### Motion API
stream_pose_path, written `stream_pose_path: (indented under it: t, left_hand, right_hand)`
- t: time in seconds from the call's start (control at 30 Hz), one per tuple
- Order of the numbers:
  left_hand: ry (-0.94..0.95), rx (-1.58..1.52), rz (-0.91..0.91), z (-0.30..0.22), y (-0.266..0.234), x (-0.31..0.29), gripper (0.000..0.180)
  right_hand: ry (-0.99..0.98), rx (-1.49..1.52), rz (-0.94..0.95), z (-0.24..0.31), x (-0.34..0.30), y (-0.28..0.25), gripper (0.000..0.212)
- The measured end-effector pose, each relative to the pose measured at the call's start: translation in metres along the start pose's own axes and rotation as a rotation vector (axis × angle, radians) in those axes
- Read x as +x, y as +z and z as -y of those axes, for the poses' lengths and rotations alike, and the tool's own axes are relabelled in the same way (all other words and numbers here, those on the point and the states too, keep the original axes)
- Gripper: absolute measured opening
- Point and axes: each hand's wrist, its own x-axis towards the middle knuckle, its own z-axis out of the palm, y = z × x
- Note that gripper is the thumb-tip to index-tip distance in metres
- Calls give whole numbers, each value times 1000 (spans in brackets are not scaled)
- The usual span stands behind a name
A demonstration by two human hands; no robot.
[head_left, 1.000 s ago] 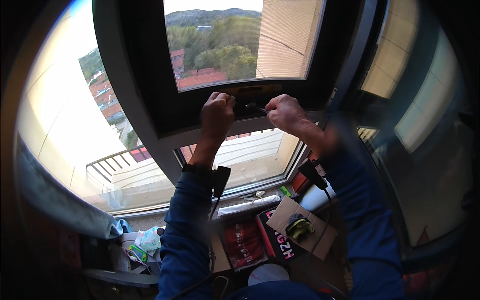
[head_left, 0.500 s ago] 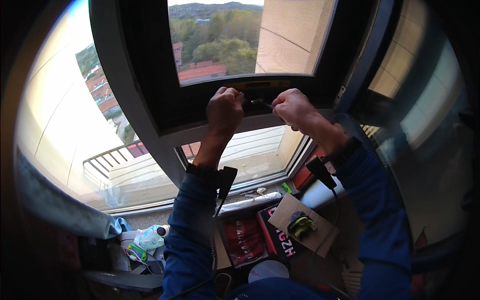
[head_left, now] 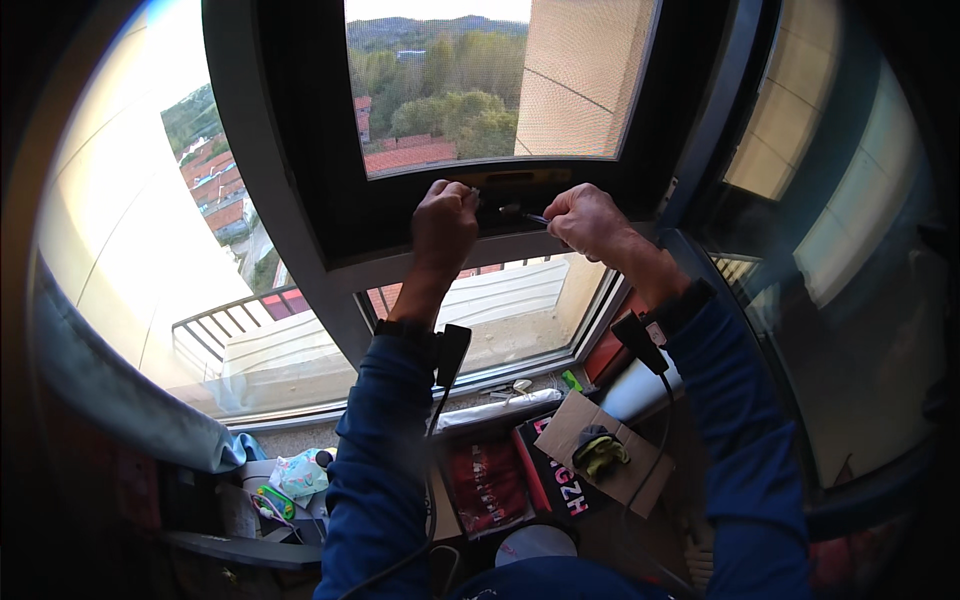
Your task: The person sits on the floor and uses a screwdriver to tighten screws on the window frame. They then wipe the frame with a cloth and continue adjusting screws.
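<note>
Both hands are raised in front of the dark window frame, just below its mesh screen. My left hand is closed, and a small pale bit shows at its fingertips; I cannot make out what it is. My right hand pinches a slim tool with a shiny shaft and a darker end pointing left, toward my left hand. Its exact kind cannot be told. A gap separates the tool's end from the left fingers. Behind them, a brownish-yellow recessed strip runs along the frame.
An opened sash stands at right. Below are a windowsill with a white roll, a red packet, a black box, and cardboard bearing a dark-and-yellow glove-like item. Cables hang from black devices at both wrists.
The view has shifted slightly. The right hand's tool has turned a little, its end now looking darker. Both hands stay close to the same spot on the frame.
</note>
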Motion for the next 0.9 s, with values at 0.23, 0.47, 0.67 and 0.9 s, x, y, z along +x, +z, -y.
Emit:
stream_pose_path:
  t: [0.23, 0.47, 0.67, 0.9]
  left_hand:
    - [-14, -19, 6, -2, 0, 0, 13]
    - [-24, -8, 52, 1, 2, -1, 13]
    - [-10, 90, 58, -7, -1, 2, 13]
    - [14, 15, 16, -2, -4, 1, 14]
  right_hand:
    - [-2, -87, 18, 8, 10, 5, 21]
    - [37, -149, 5, 11, 14, 10, 16]
    - [236, 147, 62, 6, 19, 8, 17]
    - [129, 58, -10, 1, 0, 17, 21]
